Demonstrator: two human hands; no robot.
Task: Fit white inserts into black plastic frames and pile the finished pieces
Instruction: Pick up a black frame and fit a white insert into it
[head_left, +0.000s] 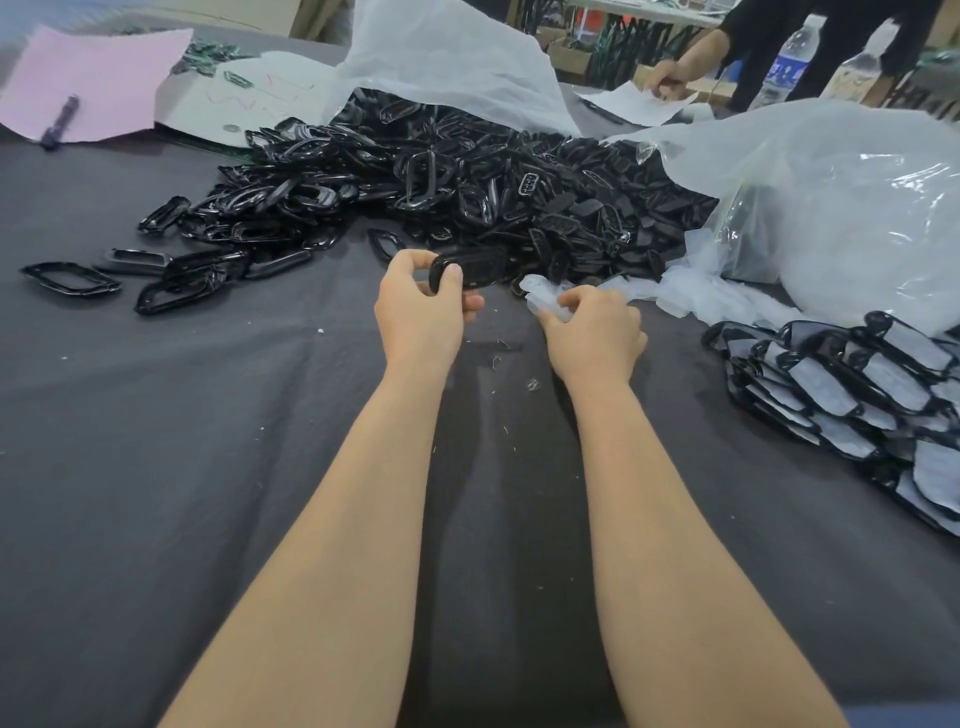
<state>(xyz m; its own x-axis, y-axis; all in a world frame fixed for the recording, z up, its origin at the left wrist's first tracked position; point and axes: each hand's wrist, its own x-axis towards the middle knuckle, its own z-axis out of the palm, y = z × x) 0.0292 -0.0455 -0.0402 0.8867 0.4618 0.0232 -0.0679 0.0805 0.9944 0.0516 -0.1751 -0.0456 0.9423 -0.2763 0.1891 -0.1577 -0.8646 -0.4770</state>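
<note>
Nearest, the grey cloth (208, 493) lay bare around the forearms, leaving free room to work. Beyond it the left hand (421, 306) pinched a black frame (470, 266) by one end, thumb on top, probably to turn its opening toward the other hand. Just beside it, the right hand (592, 327) curled round a white insert (540, 299), though blur hid how much it gripped. The hands were apart, and the insert and frame were near each other but not yet joined. At the right edge lay the finished pile (857, 384), within easy reach. Farther off, the heap of frames (415, 176) spilled from a plastic bag (831, 208).
</note>
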